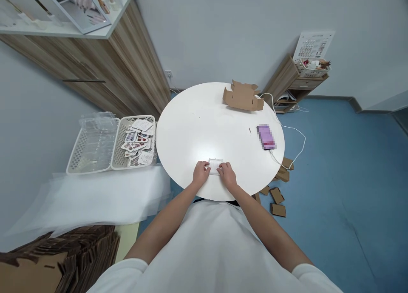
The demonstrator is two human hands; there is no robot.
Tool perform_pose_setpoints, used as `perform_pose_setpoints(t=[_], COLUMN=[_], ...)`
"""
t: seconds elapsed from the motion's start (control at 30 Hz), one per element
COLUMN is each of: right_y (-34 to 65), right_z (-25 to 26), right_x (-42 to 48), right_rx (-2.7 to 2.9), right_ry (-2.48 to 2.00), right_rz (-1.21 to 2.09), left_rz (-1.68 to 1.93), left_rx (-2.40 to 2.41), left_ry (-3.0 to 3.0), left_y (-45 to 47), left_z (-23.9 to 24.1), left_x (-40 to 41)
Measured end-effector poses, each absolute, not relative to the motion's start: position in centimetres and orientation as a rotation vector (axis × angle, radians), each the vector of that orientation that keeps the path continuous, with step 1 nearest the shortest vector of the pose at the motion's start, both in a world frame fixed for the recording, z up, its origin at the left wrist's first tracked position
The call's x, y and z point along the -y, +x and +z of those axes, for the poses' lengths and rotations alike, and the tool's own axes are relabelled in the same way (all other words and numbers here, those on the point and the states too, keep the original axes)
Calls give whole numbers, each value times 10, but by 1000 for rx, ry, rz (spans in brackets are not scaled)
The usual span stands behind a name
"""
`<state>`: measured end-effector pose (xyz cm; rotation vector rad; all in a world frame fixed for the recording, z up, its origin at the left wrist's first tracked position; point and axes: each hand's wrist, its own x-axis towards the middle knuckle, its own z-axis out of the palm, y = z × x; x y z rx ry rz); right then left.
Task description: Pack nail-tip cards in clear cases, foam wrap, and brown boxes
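Both hands rest at the near edge of a round white table [204,127]. Between them lies a small clear, whitish flat packet [215,165]. My left hand [200,173] grips its left end with curled fingers. My right hand [227,174] grips its right end the same way. The packet lies flat on the tabletop; I cannot make out what is in it.
An unfolded cardboard box [242,96] lies at the table's far side, a phone [266,136] on a white cable at the right. Two white baskets [112,143] at left hold clear trays and printed cards. Small cardboard boxes [276,197] lie on the blue floor; flat cardboard stacks [60,254] sit lower left.
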<state>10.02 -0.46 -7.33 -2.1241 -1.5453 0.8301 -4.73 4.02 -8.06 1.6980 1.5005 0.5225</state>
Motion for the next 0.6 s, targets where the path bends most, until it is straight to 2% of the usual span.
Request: perform_pose_setpoints(t=[0.13, 0.4, 0.6], right_y=[106, 126, 140], right_z=[-70, -61, -57], right_x=[4, 1, 15], right_rx=[1621, 1406, 1243], right_ry=[-2092, -1868, -1818], right_rz=[888, 1244, 1315], left_rz=[501, 525, 529], left_rx=[-1495, -1565, -1779], left_ry=[1705, 1547, 1330], left_y=[-48, -46, -45], left_z=[-77, -69, -71], left_x=[-39, -36, -23])
